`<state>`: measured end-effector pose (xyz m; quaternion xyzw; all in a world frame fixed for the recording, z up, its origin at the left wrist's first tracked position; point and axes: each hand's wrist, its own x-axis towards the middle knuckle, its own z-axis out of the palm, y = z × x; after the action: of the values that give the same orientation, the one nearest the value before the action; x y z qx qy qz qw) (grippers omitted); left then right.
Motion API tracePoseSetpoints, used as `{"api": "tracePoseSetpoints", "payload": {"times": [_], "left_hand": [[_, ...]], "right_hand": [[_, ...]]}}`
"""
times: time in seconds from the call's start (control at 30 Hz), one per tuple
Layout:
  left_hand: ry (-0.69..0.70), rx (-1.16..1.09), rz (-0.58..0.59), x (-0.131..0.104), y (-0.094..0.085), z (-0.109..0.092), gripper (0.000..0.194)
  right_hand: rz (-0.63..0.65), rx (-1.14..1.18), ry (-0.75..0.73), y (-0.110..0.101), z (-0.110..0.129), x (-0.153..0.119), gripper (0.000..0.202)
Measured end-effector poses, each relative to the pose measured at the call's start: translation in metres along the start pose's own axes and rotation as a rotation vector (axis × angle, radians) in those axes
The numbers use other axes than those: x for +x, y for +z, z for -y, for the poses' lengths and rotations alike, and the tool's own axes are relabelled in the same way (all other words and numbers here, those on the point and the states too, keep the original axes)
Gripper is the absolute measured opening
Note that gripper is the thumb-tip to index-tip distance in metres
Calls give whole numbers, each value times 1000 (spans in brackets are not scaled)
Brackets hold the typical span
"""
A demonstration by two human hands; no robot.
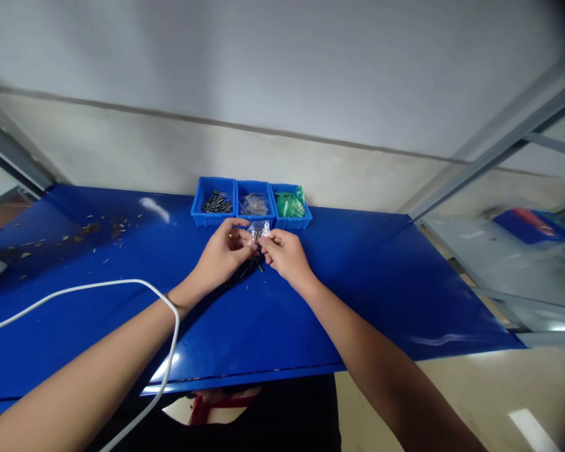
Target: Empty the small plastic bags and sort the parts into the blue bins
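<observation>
Between my two hands is a small clear plastic bag [258,231] with a few thin dark pieces inside. My left hand [226,251] pinches its left side, and my right hand [285,252] pinches its right side. Several thin dark and yellowish pieces [249,269] lie on the blue table just below the hands. Directly behind stand three joined blue bins. Dark screw-like pieces [217,203] fill the left bin, clear bags [254,204] lie in the middle one, and green packets [290,204] are in the right one.
A white cable [122,282] loops over the blue table [358,270] and past my left forearm. Brown debris [91,229] is scattered at the left. A wall rises behind; another blue bin [522,227] stands beyond the frame at right.
</observation>
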<state>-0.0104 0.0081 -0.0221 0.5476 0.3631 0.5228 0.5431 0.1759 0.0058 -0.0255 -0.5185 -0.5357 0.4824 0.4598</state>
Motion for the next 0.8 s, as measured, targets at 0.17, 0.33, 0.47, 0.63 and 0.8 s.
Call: {"api": "tracePoseSetpoints", "payload": {"times": [0.17,0.33,0.47,0.63,0.8], "left_hand": [[-35,-2,-25,2,1,3,52],[-84,22,-40,2,0,-5,44],[-94,84,-31,0,-1,-10,39],[-104,125,-21,-2,1,-12,38],[-96,119,-11,-2,3,-11,36]], "right_hand": [[36,57,-9,2,-2,0,28],[59,50,-76,4,-3,-4,28],[60,55,-107,5,-1,-7,26],[26,9,-98,4,3,-8,25],[17,-1,-108,3,4,-9,26]]}}
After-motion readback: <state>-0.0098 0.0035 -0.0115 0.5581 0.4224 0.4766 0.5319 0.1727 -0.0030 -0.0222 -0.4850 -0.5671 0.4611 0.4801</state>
